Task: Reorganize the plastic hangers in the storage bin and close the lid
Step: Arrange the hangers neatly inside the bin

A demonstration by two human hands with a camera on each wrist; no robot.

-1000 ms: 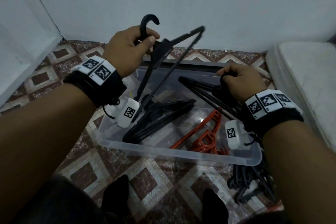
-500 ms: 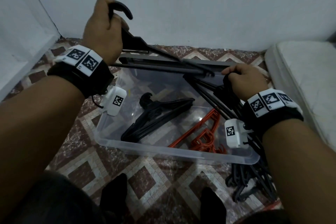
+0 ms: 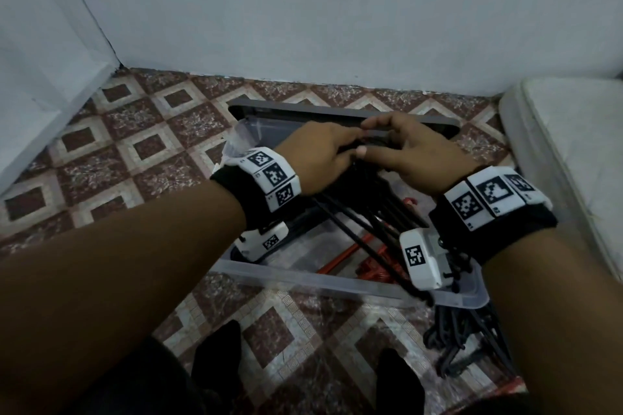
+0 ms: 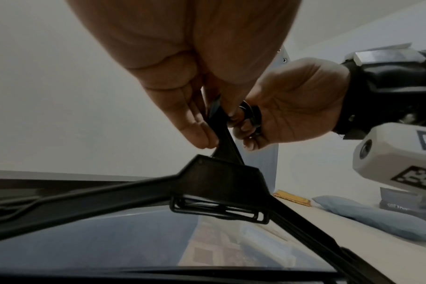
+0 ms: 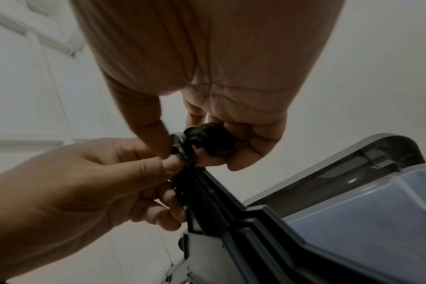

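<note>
My two hands meet over the far part of the clear storage bin (image 3: 303, 278). My left hand (image 3: 323, 155) pinches the neck of a black hanger (image 4: 221, 173) just below its hook. My right hand (image 3: 414, 152) curls round a bundle of black hanger hooks (image 5: 208, 147), and the left-hand hanger's hook lies against that bundle. The arms of the bundled black hangers (image 3: 367, 212) slope down into the bin under my wrists. Orange hangers (image 3: 340, 263) lie on the bin floor. The grey lid (image 3: 337, 111) lies behind the bin.
More black hangers (image 3: 465, 340) lie on the patterned tile floor outside the bin's right front corner. A white mattress (image 3: 573, 152) borders the right side. White walls close off the back and the left. My feet in dark socks (image 3: 219, 354) are in front of the bin.
My left hand has carried its black hanger from high at the left down and right to the bundle in my right hand. The right hand stayed roughly in place.
</note>
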